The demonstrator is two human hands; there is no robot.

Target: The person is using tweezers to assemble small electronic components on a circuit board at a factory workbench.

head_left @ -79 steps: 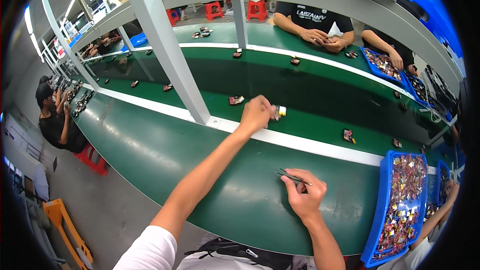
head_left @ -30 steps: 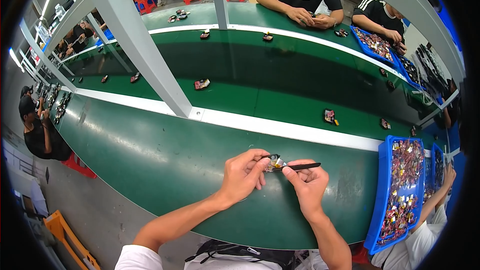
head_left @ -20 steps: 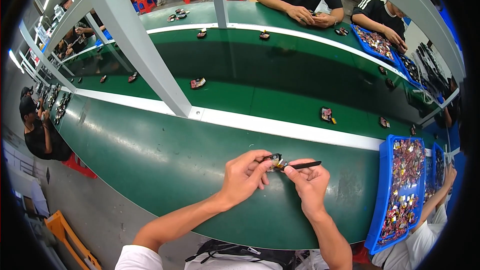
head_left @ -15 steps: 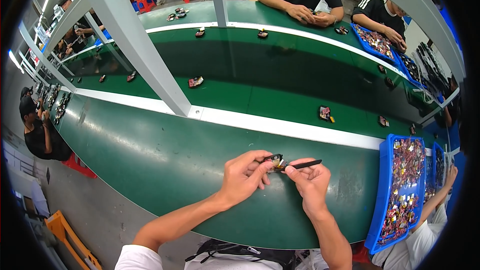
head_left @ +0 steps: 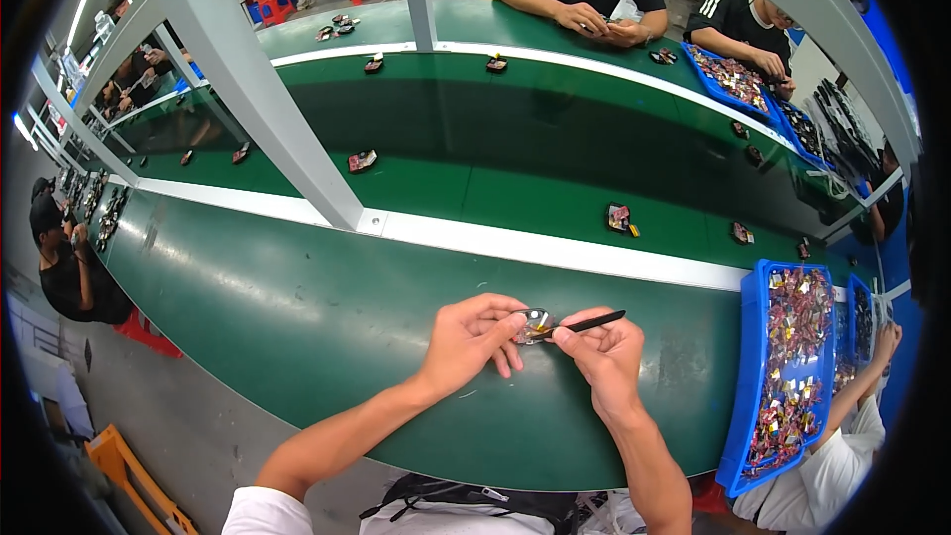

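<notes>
Over the near part of the green table, my left hand (head_left: 474, 342) is closed on a small electronic part (head_left: 536, 321) with a dark rim, a clear-looking edge and a whitish and yellow inside. The fingers and thumb pinch it at its left side. My right hand (head_left: 609, 355) grips a slim black pen-shaped tool (head_left: 598, 321) between thumb and fingers. Its lower left end reaches the part, while the other end sticks out up and to the right. Whether the tip touches the inside of the part is too small to tell.
A blue tray (head_left: 745, 376) full of small reddish parts stands at my right. Beyond a white rail (head_left: 515, 243), a green conveyor belt (head_left: 446, 200) carries several small assemblies (head_left: 619, 218). A grey post (head_left: 287, 89) rises from the rail. Other people sit around the line.
The part in my left hand has turned, so more of its inside shows. My view has shifted slightly, and the assemblies on the belt have moved a little to the left.
</notes>
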